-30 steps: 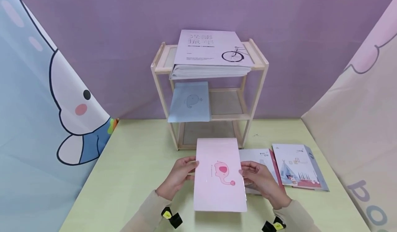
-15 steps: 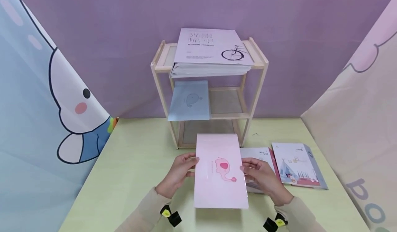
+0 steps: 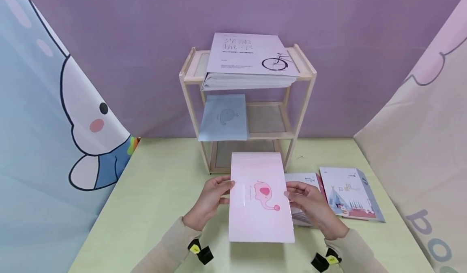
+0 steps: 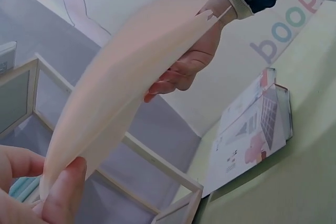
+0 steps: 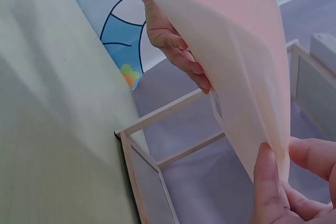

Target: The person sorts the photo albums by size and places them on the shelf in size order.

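Note:
A pink booklet (image 3: 260, 224) with a pink elephant drawing is held up over the table in the head view. My left hand (image 3: 208, 202) pinches its left edge between thumb and fingers, and my right hand (image 3: 314, 208) pinches the right edge. In the left wrist view the booklet (image 4: 115, 72) bows a little, with the left thumb and a finger at its near edge. From the right wrist view, the right thumb and fingers grip the booklet (image 5: 236, 66) at its lower corner. Its underside looks pale.
Behind the booklet stands a wooden shelf (image 3: 270, 135) with three levels. A thick stack with a bicycle cover (image 3: 251, 56) lies on top, and a blue booklet (image 3: 224, 123) on the middle level. Two illustrated books (image 3: 350, 196) (image 3: 303, 218) lie to the right on the table (image 3: 153, 208).
The pink booklet has moved slightly forward, toward the shelf, with both hands still gripping its sides. The view has shifted a little.

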Demonstrator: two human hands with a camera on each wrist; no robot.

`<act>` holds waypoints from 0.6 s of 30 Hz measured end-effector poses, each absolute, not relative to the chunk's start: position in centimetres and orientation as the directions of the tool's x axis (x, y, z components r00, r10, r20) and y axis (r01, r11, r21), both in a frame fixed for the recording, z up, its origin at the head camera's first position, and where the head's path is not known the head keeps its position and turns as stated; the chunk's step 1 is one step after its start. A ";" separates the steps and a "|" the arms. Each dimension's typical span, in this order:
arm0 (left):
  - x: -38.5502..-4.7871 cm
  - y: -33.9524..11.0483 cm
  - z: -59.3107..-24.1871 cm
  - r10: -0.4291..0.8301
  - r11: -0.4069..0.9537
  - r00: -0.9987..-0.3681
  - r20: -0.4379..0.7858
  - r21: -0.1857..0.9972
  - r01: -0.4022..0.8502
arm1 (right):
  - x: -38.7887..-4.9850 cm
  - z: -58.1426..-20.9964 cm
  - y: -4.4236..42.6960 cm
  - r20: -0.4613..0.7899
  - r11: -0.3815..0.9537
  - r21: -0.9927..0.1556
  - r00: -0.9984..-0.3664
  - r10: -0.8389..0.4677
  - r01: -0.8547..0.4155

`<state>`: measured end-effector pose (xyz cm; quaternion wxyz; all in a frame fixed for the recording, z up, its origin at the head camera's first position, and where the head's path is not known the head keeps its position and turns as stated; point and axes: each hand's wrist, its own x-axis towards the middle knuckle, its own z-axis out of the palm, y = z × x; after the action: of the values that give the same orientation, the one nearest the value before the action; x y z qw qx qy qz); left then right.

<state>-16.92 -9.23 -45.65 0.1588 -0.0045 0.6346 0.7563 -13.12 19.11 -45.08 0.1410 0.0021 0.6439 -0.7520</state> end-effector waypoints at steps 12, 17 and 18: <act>-17.1 -9.1 -44.5 0.220 -0.150 -0.954 -0.203 0.959 -0.239 | -13.4 -44.4 18.9 -0.137 -0.160 -0.973 -0.973 -0.184 0.167; -17.0 -9.2 -43.9 0.218 -0.159 -0.954 -0.204 0.958 -0.241 | -13.5 -44.1 18.9 -0.092 -0.174 -0.977 -0.978 -0.187 0.125; -17.0 -9.2 -43.8 0.217 -0.160 -0.955 -0.204 0.957 -0.241 | -13.5 -44.0 19.0 -0.080 -0.181 -0.977 -0.978 -0.193 0.116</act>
<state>-17.01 -9.16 -43.76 0.1502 -0.0094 0.6305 0.7614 -13.49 18.96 -44.02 0.1004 -0.0305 0.6321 -0.7678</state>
